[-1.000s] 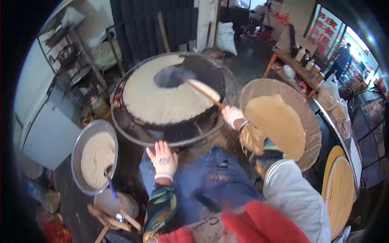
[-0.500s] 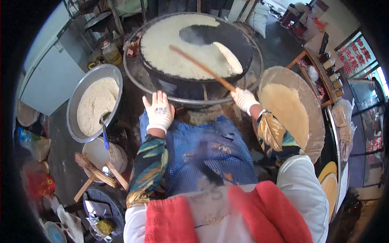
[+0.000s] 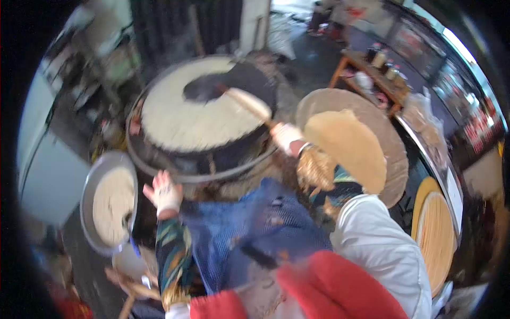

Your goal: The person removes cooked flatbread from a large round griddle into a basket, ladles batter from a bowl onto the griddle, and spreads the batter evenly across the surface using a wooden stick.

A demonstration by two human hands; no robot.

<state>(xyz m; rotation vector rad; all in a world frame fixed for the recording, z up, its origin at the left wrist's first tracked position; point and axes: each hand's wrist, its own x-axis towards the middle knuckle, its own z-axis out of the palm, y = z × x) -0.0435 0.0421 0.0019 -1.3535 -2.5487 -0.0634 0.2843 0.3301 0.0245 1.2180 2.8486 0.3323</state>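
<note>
A round dark griddle (image 3: 254, 80) carries a wide layer of pale batter (image 3: 202, 125), with bare dark surface at its middle and upper right. A thicker pale strip (image 3: 247, 102) lies at the griddle's right side. My right hand (image 3: 287, 137), in a white glove, is closed around a wooden stick that reaches over the griddle; its far end is blurred. Near the griddle's front rim, my left hand (image 3: 164, 192), also gloved, is spread with nothing in it. To the right, a tan round flatbread (image 3: 348, 149) rests on a large round tray (image 3: 396, 165).
At the left is a metal basin (image 3: 87, 204) of pale batter with a ladle, above a bucket (image 3: 127, 261) with wooden tools. A wooden shelf (image 3: 366, 80) with bottles stands at the back right. Round wooden boards (image 3: 438, 239) lean at the lower right.
The view has tilted and shifted between frames. My right hand has moved along with the stick, which swept over the batter. My left hand has stayed spread near the griddle's front.
</note>
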